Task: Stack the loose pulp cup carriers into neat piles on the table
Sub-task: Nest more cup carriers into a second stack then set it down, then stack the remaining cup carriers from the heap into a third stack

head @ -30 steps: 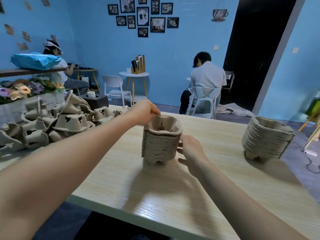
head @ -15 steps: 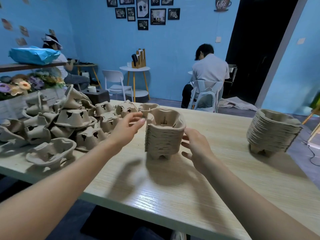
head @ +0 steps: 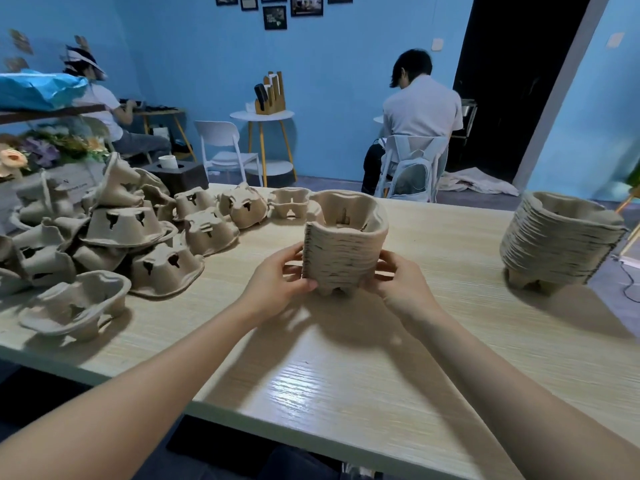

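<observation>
A tall pile of nested pulp cup carriers (head: pixel 343 247) stands in the middle of the wooden table (head: pixel 346 382). My left hand (head: pixel 277 282) grips its lower left side and my right hand (head: pixel 398 282) grips its lower right side, fingers curled round the bottom layers. A second, wider pile of carriers (head: pixel 557 244) stands at the right end of the table. A heap of loose carriers (head: pixel 121 233) lies scattered on the left, most upside down, one (head: pixel 74 306) near the front edge.
Two people sit in the room beyond the table, one at the back (head: pixel 420 109) and one at the far left (head: pixel 104 102). A white chair (head: pixel 225 150) and a small round table (head: pixel 262 116) stand by the blue wall. Flowers (head: pixel 45 150) sit left.
My left hand left the top of the middle pile, swung out to the left, then came in to grip the pile's lower left side. My right hand closed on the lower right side.
</observation>
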